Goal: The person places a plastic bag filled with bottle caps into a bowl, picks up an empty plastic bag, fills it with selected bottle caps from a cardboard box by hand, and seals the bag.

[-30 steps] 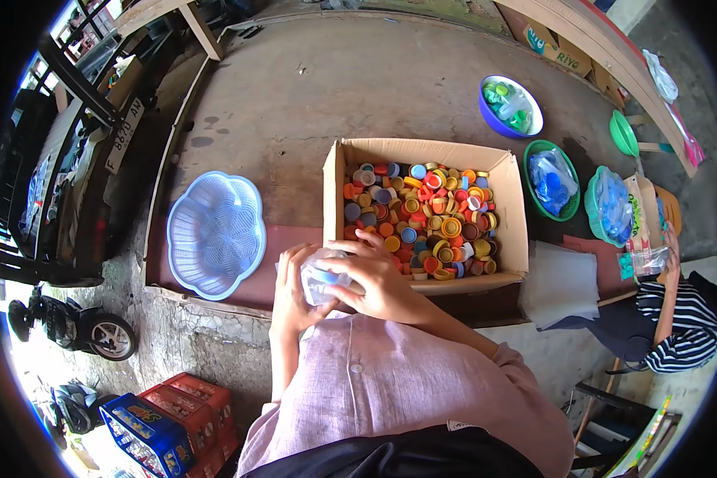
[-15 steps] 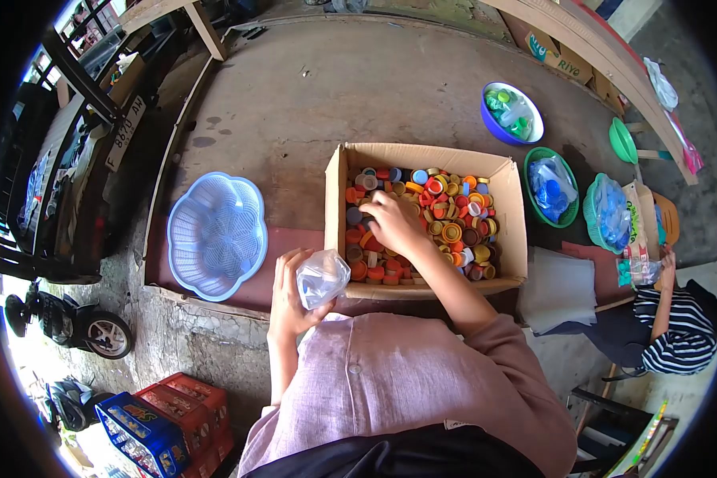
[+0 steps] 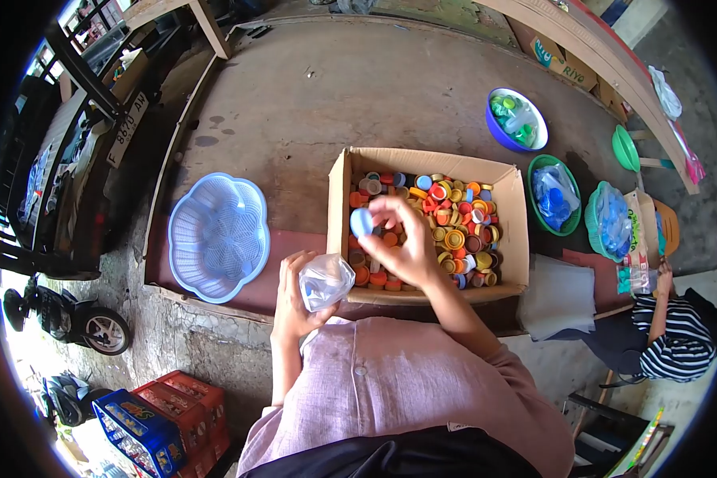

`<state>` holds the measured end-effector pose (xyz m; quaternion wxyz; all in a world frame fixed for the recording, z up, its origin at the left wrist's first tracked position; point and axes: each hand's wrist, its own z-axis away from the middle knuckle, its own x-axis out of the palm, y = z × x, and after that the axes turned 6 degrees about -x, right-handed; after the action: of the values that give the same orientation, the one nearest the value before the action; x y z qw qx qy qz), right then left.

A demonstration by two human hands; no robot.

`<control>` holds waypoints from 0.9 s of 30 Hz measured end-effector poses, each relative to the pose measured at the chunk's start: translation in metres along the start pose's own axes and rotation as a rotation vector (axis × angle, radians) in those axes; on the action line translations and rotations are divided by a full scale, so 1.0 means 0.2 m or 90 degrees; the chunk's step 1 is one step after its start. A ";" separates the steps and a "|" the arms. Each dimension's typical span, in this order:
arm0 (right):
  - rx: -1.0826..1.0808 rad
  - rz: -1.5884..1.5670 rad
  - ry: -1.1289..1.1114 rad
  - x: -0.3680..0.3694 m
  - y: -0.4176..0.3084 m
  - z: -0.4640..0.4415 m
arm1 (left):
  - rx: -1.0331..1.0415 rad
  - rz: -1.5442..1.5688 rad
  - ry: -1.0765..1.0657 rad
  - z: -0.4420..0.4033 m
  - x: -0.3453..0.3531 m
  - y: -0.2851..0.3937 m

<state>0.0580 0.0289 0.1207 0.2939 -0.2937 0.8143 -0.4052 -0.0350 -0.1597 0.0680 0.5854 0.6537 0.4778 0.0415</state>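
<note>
Between the thumb and fingers of my right hand point(image 3: 402, 239) is a light blue bottle cap point(image 3: 362, 223), lifted over the left part of a cardboard box point(image 3: 434, 158). Loose bottle caps point(image 3: 454, 239) in red, orange, yellow, brown and blue fill the box. Just left of the box's near corner, my left hand point(image 3: 293, 303) grips a clear plastic bag point(image 3: 327, 283) with its mouth toward the box. Something bluish shows inside the bag, too unclear to name. A pale blue scalloped basket point(image 3: 218, 237) sits farther left on the table.
To the right stand a purple bowl point(image 3: 518, 119) and green baskets point(image 3: 554, 195) with bagged caps. Plastic sheets point(image 3: 560, 291) lie beside the box. A co-worker in a striped shirt point(image 3: 677, 334) is at the right. Crates point(image 3: 163, 426) stand on the floor at lower left.
My right hand has risen from among the caps, bringing up a light blue cap and turning toward the bag. My left hand still holds the bag in nearly the same place.
</note>
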 end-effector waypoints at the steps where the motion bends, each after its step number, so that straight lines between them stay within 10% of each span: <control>1: -0.045 0.013 -0.044 0.00 -0.06 0.02 | 0.010 0.004 -0.008 -0.01 0.01 0.00; 6: -0.226 0.153 -0.258 0.09 -0.15 0.12 | 0.019 0.002 -0.024 0.00 0.02 -0.01; 16: 0.116 0.464 -0.212 -0.15 0.57 0.05 | -0.009 0.011 -0.004 0.02 -0.01 -0.03; 20: 0.055 0.549 -0.234 -0.10 0.68 0.07 | -0.010 0.004 -0.003 0.02 -0.01 -0.01; 27: 0.151 0.247 -0.035 -0.17 0.74 0.10 | -0.001 0.003 -0.005 0.02 0.00 0.01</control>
<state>0.0596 0.1171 -0.0052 0.4211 -0.1064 0.7939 -0.4256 -0.0317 -0.1623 0.0680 0.5876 0.6546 0.4740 0.0411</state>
